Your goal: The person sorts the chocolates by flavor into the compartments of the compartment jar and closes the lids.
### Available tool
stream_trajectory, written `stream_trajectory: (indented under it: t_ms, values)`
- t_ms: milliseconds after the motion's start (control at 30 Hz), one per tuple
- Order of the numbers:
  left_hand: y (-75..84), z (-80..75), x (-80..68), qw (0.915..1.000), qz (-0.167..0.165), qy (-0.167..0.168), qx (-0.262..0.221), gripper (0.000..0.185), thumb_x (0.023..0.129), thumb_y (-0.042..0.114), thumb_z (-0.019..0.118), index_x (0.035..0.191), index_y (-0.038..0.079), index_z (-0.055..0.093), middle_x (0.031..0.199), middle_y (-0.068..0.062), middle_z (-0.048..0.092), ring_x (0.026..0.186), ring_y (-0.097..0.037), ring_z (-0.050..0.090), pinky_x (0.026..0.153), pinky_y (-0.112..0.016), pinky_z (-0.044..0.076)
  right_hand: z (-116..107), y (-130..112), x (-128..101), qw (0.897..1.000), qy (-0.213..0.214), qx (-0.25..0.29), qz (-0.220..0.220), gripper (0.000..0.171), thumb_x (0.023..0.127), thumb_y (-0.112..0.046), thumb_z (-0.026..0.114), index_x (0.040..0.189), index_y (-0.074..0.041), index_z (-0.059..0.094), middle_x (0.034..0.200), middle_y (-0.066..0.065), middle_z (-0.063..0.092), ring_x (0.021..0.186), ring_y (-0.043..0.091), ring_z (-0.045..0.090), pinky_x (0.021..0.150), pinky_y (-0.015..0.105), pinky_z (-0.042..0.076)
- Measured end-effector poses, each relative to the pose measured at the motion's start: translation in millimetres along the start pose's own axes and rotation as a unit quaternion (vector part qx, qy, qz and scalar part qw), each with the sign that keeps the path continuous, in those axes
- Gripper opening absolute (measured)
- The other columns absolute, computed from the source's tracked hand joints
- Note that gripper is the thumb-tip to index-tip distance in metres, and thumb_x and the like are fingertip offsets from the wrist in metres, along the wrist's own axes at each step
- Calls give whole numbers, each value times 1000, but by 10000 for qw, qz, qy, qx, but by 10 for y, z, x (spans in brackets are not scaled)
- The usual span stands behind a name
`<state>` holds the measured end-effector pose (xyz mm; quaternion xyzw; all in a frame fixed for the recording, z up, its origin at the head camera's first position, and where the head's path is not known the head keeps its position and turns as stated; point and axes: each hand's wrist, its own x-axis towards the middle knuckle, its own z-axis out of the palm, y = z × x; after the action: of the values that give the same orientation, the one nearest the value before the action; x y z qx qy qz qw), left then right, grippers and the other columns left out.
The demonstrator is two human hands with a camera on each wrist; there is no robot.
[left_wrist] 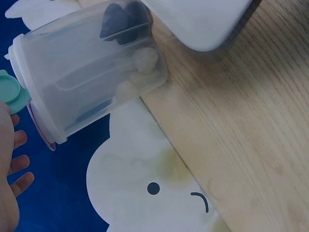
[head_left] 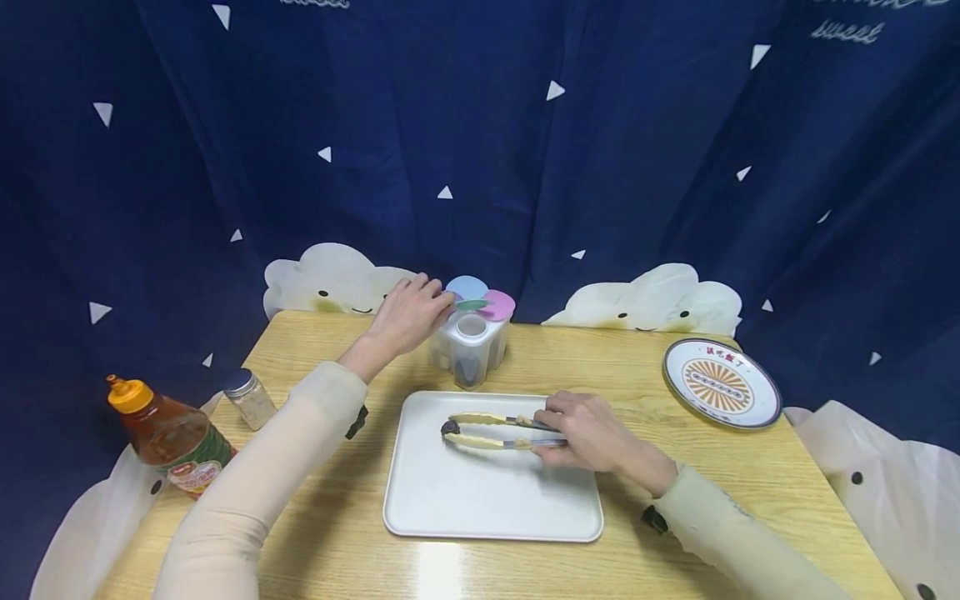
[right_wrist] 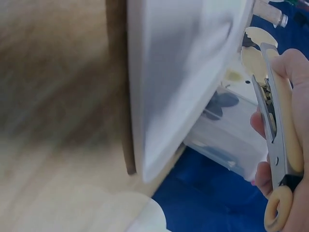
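Observation:
My right hand (head_left: 588, 432) grips a pair of tongs (head_left: 487, 421) with cream-coloured tips and handle and a metal body. Between the tong tips sits a small dark purplish piece (head_left: 450, 427), over the left part of a white tray (head_left: 495, 500). My left hand (head_left: 411, 312) is at the top of a translucent container (head_left: 470, 362), its fingertips at the raised green lid (left_wrist: 18, 94). Beneath that lid a round opening shows. Dark pieces (left_wrist: 126, 21) and pale round pieces (left_wrist: 145, 60) lie inside the container in separate compartments.
A blue lid (head_left: 467, 287) and a pink lid (head_left: 498, 305) top other compartments. On the left are a sauce bottle (head_left: 176, 442) and a small dark-capped jar (head_left: 251, 400). A patterned plate (head_left: 722, 383) lies at the right of the wooden table (head_left: 675, 517).

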<state>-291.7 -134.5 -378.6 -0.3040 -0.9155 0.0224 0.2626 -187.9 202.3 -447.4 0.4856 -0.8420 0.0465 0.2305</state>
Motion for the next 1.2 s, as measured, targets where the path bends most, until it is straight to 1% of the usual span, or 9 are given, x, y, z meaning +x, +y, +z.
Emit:
stream_trajectory:
  t_ms: [133,467,633,800,1033,1200]
  values:
    - [-1,0,2,10000,18,22,17,18,108,27,60,116,16,72,99,-7,69,91,-29,58,74,-40,50,-109,74,16,9998,171,-130,-13,43,72,-48,89,97,-15,78,82,-4,66,69,9,57,55,25,47]
    - [7,-14,-1,9999,54,64,60,17,107,28,61,114,16,72,98,-7,69,90,-29,59,73,-39,50,-341,253,62,9987,383,-263,216,44,74,-46,87,99,-11,79,81,-1,67,67,11,58,53,29,48]
    - [6,-15,0,9999,54,88,83,17,107,28,61,114,16,72,97,-7,69,90,-29,59,73,-40,50,-438,347,115,9968,691,-341,233,41,76,-46,84,96,-11,77,80,0,67,64,14,58,51,31,47]
    - [6,-11,-7,9999,67,128,74,17,107,28,61,113,16,72,98,-7,70,92,-29,60,76,-40,50,-521,438,175,9946,926,-380,278,39,76,-44,81,94,-10,76,80,2,68,64,17,60,52,35,49]
    - [6,3,-6,9998,83,193,70,17,107,27,60,112,16,72,95,-7,70,90,-29,59,75,-40,49,-601,558,268,9923,1005,-501,516,40,77,-45,80,97,-10,77,82,4,68,65,20,62,53,39,51]
    - [6,3,-5,9998,79,169,99,16,107,27,61,112,16,72,96,-6,70,90,-28,60,76,-39,50,-599,629,345,9904,1050,-562,706,40,75,-45,81,96,-11,78,79,2,67,63,18,59,49,38,48]
